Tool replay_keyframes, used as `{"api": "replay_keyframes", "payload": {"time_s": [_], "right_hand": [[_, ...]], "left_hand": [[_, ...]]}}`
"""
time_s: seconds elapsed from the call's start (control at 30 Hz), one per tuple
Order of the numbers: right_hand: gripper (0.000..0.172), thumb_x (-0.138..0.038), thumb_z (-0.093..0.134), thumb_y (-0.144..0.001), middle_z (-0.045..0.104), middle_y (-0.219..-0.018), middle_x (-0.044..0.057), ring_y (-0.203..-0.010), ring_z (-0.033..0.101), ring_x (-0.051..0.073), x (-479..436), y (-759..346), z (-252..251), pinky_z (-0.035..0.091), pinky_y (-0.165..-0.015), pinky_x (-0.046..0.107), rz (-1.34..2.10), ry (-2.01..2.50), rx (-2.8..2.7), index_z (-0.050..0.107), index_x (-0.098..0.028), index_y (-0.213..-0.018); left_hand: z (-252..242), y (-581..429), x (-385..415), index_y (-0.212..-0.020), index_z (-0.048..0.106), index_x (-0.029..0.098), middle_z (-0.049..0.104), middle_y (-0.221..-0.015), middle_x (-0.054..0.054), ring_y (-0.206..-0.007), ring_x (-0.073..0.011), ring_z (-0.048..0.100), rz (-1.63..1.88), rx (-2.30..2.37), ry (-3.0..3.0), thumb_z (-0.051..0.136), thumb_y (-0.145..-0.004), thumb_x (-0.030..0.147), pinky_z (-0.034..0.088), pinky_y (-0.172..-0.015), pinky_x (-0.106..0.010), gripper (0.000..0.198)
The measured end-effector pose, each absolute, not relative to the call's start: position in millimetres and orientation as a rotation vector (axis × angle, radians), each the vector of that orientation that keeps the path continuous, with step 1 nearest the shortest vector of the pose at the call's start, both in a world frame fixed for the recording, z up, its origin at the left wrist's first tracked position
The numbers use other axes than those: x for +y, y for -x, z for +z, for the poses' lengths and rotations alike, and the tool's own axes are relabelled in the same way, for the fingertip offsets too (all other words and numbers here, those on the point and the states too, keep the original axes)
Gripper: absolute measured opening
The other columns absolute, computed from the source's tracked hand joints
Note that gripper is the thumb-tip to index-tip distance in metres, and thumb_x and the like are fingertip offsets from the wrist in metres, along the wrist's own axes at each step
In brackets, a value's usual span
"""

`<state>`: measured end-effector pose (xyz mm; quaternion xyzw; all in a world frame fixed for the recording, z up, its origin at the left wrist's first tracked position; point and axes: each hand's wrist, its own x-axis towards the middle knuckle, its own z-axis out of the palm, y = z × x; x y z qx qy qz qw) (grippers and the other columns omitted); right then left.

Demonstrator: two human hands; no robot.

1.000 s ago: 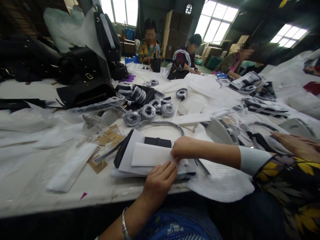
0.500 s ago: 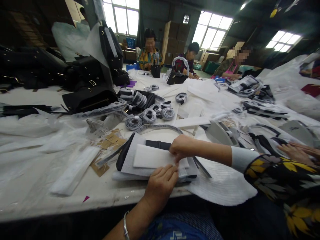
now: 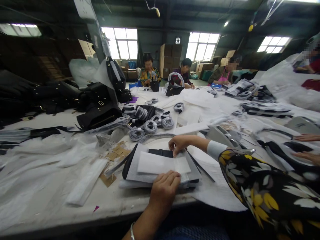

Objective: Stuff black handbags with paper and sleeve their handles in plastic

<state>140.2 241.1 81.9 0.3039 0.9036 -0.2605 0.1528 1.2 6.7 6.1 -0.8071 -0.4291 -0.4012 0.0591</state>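
A flat black piece [image 3: 161, 152] lies on grey-white wrapping [image 3: 133, 163] near the table's front edge, with a white foam sheet [image 3: 155, 165] on top. My left hand [image 3: 163, 190], a bangle on its wrist, has its fingers curled over the near edge of this stack. My right hand [image 3: 178, 144], in a floral sleeve with a white cuff, is closed in a pinch at the far right edge of the foam sheet, touching the black piece.
Wrapped strap coils [image 3: 150, 126], brown tags [image 3: 116, 153], loose white sheets [image 3: 85, 185] and black bags [image 3: 100, 110] crowd the table. Several people sit at the far end. A co-worker's hands [image 3: 306, 146] rest at the right edge.
The view has tilted upward. My right hand slid from the foam sheet's right end back to its far edge by the black piece. My left hand has stayed on the near edge.
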Motion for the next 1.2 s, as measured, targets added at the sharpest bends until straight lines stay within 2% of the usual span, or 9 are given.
{"api": "replay_keyframes", "payload": {"time_s": [0.1, 0.2, 0.33, 0.4, 0.6, 0.73, 0.9, 1.07, 1.2], "right_hand": [[0.036, -0.043, 0.073, -0.078, 0.074, -0.104, 0.008, -0.095, 0.067, 0.023, 234.1, -145.7, 92.4, 0.046, -0.082, 0.028, -0.728, -1.01, 2.696, 0.073, -0.016, -0.103], [0.043, -0.048, 0.061, -0.088, 0.073, -0.114, 0.01, -0.107, 0.065, 0.026, 215.9, -157.0, 98.3, 0.044, -0.093, 0.032, -0.77, -1.074, 2.736, 0.072, -0.017, -0.116], [0.073, -0.06, 0.08, -0.064, 0.071, -0.12, 0.009, -0.108, 0.065, 0.028, 196.9, -167.9, 85.7, 0.047, -0.094, 0.031, -0.93, -1.039, 2.641, 0.069, -0.02, -0.124], [0.078, -0.059, 0.083, -0.059, 0.07, -0.122, 0.011, -0.108, 0.065, 0.028, 196.9, -167.5, 74.4, 0.048, -0.093, 0.032, -0.998, -1.102, 2.591, 0.068, -0.017, -0.124], [0.052, -0.052, 0.081, -0.065, 0.077, -0.092, 0.006, -0.082, 0.069, 0.018, 214.8, -155.7, 57.3, 0.052, -0.07, 0.024, -1.197, -1.243, 2.448, 0.076, -0.016, -0.102], [0.039, -0.046, 0.079, -0.068, 0.077, -0.086, 0.005, -0.077, 0.069, 0.02, 216.8, -156.5, 58.0, 0.052, -0.068, 0.025, -1.173, -1.324, 2.525, 0.08, -0.015, -0.092], [0.031, -0.039, 0.059, -0.09, 0.077, -0.103, 0.009, -0.099, 0.068, 0.025, 190.3, -171.1, 68.1, 0.049, -0.09, 0.034, -0.98, -1.521, 2.818, 0.078, -0.017, -0.099], [0.031, -0.036, 0.057, -0.095, 0.069, -0.124, 0.008, -0.118, 0.061, 0.023, 104.8, -196.1, 70.1, 0.036, -0.112, 0.042, -0.683, -1.362, 3.218, 0.069, -0.021, -0.12], [0.061, -0.03, 0.065, -0.088, 0.054, -0.145, 0.013, -0.135, 0.047, 0.03, 42.7, -208.6, 43.6, 0.032, -0.115, 0.055, -0.133, -1.067, 3.348, 0.047, -0.019, -0.145]], "left_hand": [[5.6, -0.9, 6.5, -0.101, 0.065, 0.019, 0.073, -0.105, -0.005, -0.103, -0.018, 0.067, -1.232, -1.3, 2.43, 0.048, -0.101, 0.018, 0.049, -0.082, -0.03, 0.017], [4.0, -1.0, 6.2, -0.101, 0.065, 0.019, 0.073, -0.105, -0.005, -0.103, -0.0178, 0.068, -1.249, -1.291, 2.412, 0.048, -0.101, 0.019, 0.05, -0.083, -0.03, 0.017], [1.6, -1.3, 5.9, -0.1, 0.066, 0.019, 0.074, -0.104, -0.005, -0.103, -0.0167, 0.068, -1.227, -1.275, 2.401, 0.048, -0.1, 0.017, 0.05, -0.083, -0.028, 0.018], [1.2, -1.2, 5.7, -0.101, 0.066, 0.019, 0.074, -0.104, -0.005, -0.102, -0.0168, 0.068, -1.224, -1.275, 2.401, 0.047, -0.101, 0.018, 0.05, -0.084, -0.028, 0.019], [3.2, -1.8, 5.2, -0.101, 0.065, 0.02, 0.074, -0.106, -0.003, -0.103, -0.0166, 0.068, -1.26, -1.29, 2.404, 0.044, -0.102, 0.019, 0.049, -0.085, -0.029, 0.021], [6.4, -2.0, 4.5, -0.103, 0.065, 0.02, 0.074, -0.105, -0.004, -0.103, -0.0174, 0.068, -1.243, -1.293, 2.402, 0.045, -0.102, 0.02, 0.049, -0.085, -0.03, 0.02], [12.0, 0.7, 1.5, -0.105, 0.065, 0.02, 0.074, -0.108, -0.004, -0.104, -0.0182, 0.068, -1.175, -1.302, 2.426, 0.047, -0.1, 0.018, 0.049, -0.086, -0.031, 0.019], [22.6, 3.1, -0.7, -0.107, 0.065, 0.021, 0.072, -0.115, -0.005, -0.109, -0.0203, 0.066, -1.089, -1.38, 2.5, 0.051, -0.098, 0.019, 0.051, -0.089, -0.033, 0.017], [38.2, 14.2, -4.6, -0.118, 0.063, 0.02, 0.07, -0.122, -0.007, -0.112, -0.0201, 0.065, -0.992, -1.357, 2.637, 0.052, -0.098, 0.018, 0.052, -0.094, -0.034, 0.023]]}}
